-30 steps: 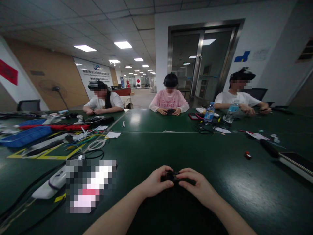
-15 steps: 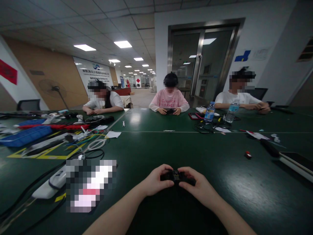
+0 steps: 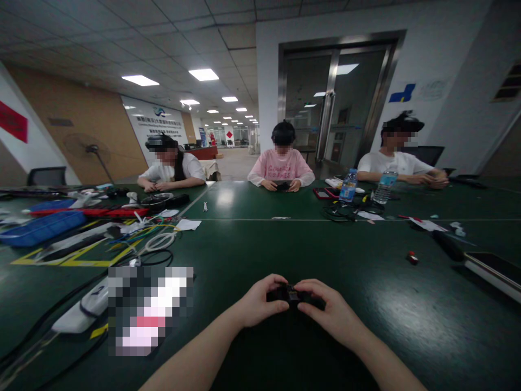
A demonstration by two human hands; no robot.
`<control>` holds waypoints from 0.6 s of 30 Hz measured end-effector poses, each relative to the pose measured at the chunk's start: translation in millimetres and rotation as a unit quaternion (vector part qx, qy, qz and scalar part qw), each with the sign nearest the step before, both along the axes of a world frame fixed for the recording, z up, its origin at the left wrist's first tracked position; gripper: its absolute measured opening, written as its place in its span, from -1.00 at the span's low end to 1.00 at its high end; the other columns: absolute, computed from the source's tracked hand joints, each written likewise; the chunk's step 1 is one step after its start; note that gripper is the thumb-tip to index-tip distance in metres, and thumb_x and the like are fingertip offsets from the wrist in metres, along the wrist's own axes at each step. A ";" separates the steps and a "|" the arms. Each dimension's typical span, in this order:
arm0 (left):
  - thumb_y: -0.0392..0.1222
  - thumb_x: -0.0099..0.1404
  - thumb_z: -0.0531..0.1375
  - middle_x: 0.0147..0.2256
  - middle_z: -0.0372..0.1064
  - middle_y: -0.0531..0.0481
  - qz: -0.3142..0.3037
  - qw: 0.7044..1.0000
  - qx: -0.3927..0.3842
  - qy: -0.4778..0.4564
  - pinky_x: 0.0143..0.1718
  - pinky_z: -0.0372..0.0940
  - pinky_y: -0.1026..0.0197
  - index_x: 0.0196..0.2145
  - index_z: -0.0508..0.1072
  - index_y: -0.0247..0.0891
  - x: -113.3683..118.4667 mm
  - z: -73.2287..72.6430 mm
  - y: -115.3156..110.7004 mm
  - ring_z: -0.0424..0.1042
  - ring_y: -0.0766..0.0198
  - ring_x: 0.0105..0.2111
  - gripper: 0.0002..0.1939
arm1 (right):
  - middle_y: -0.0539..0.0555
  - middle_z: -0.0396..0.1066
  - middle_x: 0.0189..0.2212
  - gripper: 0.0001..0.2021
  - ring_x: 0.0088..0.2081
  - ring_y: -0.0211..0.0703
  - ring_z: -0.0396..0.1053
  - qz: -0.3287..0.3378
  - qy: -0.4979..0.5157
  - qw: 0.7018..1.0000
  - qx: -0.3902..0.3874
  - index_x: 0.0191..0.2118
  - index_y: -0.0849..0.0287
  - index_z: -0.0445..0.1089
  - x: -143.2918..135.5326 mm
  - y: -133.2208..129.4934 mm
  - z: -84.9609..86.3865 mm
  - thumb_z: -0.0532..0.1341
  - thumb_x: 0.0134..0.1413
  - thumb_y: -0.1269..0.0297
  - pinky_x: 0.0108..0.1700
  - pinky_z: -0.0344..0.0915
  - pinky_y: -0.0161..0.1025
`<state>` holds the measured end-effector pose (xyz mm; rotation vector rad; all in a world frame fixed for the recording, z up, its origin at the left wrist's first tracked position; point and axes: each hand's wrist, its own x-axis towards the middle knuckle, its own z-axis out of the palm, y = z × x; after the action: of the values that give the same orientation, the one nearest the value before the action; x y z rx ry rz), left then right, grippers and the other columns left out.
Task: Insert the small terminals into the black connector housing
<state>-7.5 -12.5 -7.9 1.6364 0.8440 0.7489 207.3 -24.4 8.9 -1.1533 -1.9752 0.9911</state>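
Low in the middle of the head view, a small black object (image 3: 292,294) is held just over the dark green table (image 3: 240,250). Its exact kind is too dark to make out. My left hand (image 3: 264,300) grips its left end between curled fingers and thumb. At the opposite end, my right hand (image 3: 324,303) has the same kind of closed hold, with its thumb along the near side. Both hands' fingers cover the object's ends, so only its middle shows.
Left of my arms lie a white power strip (image 3: 83,310), a blurred-out bright panel (image 3: 157,312), cables (image 3: 158,243) and a blue tray (image 3: 44,228). A small red-and-black item (image 3: 412,257) and water bottles (image 3: 349,186) are to the right. Three people sit across the table.
My hands keep their hold on the black object with almost no movement. The person at the far right has shifted their hands slightly.
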 end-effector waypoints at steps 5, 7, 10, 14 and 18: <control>-0.31 0.16 0.25 -0.15 0.35 -0.04 -0.002 1.000 -0.006 -0.002 -0.10 0.25 0.07 -0.04 0.26 -0.21 -1.4 -1.5 0.7 0.36 0.14 -0.12 -0.58 | 0.03 0.40 -0.12 -0.69 -0.06 -0.07 0.34 -0.001 -0.003 1.000 -0.006 -0.10 0.03 0.38 0.1 0.4 -0.3 0.23 -0.02 0.38 0.00 0.28 -0.11; -0.30 0.16 0.25 -0.15 0.35 -0.04 -0.001 1.000 -0.007 -0.004 -0.09 0.25 0.06 -0.04 0.26 -0.21 -1.6 -2.1 1.1 0.36 0.14 -0.12 -0.59 | 0.03 0.40 -0.10 -0.68 -0.05 -0.07 0.34 -0.003 -0.003 1.000 -0.009 -0.08 0.04 0.37 0.6 0.5 -0.7 0.23 -0.03 0.37 0.01 0.26 -0.11; -0.31 0.17 0.25 -0.16 0.35 -0.02 -0.002 1.000 -0.011 -0.009 -0.10 0.26 0.09 -0.03 0.26 -0.21 -1.6 -1.8 1.3 0.36 0.17 -0.13 -0.59 | 0.04 0.41 -0.10 -0.68 -0.06 -0.06 0.34 -0.009 -0.007 1.000 -0.012 -0.07 0.04 0.37 2.0 0.9 -2.5 0.23 -0.01 0.33 0.01 0.26 -0.10; -0.33 0.17 0.24 -0.17 0.35 -0.02 -0.009 1.000 -0.010 -0.009 -0.11 0.26 0.10 -0.03 0.25 -0.22 -1.2 0.7 0.6 0.37 0.18 -0.14 -0.59 | 0.04 0.42 -0.11 -0.68 -0.07 -0.05 0.35 -0.012 -0.013 1.000 -0.014 -0.06 0.03 0.36 3.8 1.6 -5.6 0.22 0.01 0.31 -0.01 0.27 -0.09; -0.31 0.17 0.25 -0.17 0.35 -0.03 -0.013 1.000 -0.009 -0.009 -0.11 0.26 0.09 -0.04 0.26 -0.22 -1.0 1.0 0.6 0.36 0.17 -0.14 -0.59 | 0.05 0.42 -0.11 -0.69 -0.07 -0.06 0.35 -0.010 -0.014 1.000 -0.007 -0.06 0.04 0.37 4.0 1.7 -5.7 0.22 0.01 0.31 -0.01 0.27 -0.10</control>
<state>-8.5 -11.9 -6.9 1.6196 0.8139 0.7358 211.4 -22.7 3.2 -1.1983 -1.9778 0.9847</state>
